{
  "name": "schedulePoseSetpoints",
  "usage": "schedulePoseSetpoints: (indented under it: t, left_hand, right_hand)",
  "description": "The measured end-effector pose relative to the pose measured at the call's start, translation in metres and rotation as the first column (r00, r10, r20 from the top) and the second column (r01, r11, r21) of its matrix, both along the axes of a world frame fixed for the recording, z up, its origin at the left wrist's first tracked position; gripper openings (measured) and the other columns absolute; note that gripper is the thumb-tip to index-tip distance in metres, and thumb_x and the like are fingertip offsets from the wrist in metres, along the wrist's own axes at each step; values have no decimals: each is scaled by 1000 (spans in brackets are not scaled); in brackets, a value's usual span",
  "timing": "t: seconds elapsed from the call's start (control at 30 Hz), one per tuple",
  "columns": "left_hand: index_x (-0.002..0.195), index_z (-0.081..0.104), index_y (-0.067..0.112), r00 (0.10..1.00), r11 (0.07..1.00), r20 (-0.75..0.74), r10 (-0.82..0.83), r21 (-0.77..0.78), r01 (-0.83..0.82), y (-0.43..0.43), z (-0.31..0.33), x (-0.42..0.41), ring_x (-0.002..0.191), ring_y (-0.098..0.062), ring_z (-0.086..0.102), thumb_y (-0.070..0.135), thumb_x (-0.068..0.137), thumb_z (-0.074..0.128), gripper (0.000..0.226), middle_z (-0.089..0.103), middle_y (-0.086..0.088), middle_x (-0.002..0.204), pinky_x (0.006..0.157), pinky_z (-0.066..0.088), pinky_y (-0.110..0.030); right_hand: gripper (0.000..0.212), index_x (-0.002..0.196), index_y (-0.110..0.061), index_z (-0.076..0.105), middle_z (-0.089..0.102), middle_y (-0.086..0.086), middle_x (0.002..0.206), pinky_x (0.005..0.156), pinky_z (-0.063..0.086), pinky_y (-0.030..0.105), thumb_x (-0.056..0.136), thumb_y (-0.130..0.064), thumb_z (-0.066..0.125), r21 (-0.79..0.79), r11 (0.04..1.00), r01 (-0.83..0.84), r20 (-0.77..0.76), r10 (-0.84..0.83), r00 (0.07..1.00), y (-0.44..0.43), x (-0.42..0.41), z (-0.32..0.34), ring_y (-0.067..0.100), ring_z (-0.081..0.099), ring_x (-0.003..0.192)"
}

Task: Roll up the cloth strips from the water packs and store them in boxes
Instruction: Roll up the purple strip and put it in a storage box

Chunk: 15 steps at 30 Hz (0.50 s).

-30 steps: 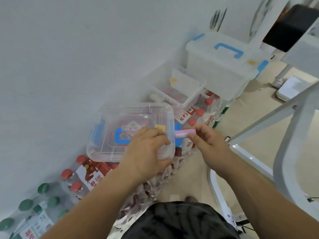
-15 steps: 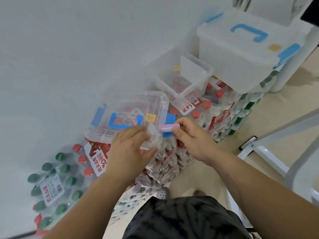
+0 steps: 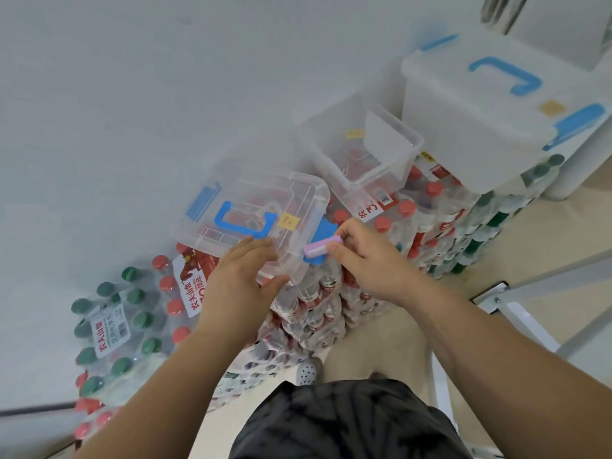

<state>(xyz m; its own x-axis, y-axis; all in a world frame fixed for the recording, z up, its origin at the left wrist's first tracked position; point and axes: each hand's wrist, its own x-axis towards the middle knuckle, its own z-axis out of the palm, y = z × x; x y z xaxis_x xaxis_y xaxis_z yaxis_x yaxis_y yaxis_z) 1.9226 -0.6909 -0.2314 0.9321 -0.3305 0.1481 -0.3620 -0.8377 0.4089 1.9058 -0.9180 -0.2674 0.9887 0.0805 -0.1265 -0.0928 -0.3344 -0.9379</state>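
A small clear box [image 3: 298, 207] with a blue handle and blue clasps sits on the stacked water packs [image 3: 318, 313], its lid on. My left hand [image 3: 241, 279] rests on the box's near corner, fingers spread over the lid and thumb under the edge. My right hand [image 3: 361, 256] pinches a rolled pink cloth strip [image 3: 319, 249] just in front of the box's right blue clasp. An open clear box [image 3: 390, 160] without a lid stands behind it on the packs.
A large lidded white box [image 3: 470, 127] with a blue handle stands at the back right on more packs. Green-capped bottle packs [image 3: 112, 329] lie at the left against the white wall. A white metal frame [image 3: 536, 293] stands on the floor at the right.
The view has dropped and closed in on the boxes. My left hand slid to the small box's near corner, and my right hand has kept the pink roll at the right clasp.
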Motion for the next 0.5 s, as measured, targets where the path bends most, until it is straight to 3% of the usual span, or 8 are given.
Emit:
schedulePoseSetpoints:
  t: [0.2,0.4,0.5]
  left_hand:
    - [99,74,15,1000,1000,-29,-8,-5,8,5,12,4,128,-18,56,20,71,88,32,68,2,126,106,47,-41]
    - [102,74,14,998,998,-27,-58,-29,57,12,22,4,122,-15,60,21,72,86,33,69,2,123,105,47,-38]
    - [102,75,15,997,997,-33,-70,-20,69,16,25,5,121,-12,61,23,73,86,33,70,4,123,105,46,-35]
  right_hand:
    - [19,96,-19,50,47,-8,63,49,32,20,103,-36,53,-43,999,-2,6,3,1000,5,4,1,4,38,49]
    - [21,93,-16,50,47,-5,62,50,33,32,101,-34,56,5,1000,3,47,-4,999,9,2,0,8,37,51]
    - [20,94,-15,49,46,-4,62,48,32,28,102,-33,55,-3,1000,-12,62,12,998,11,-1,0,7,36,50]
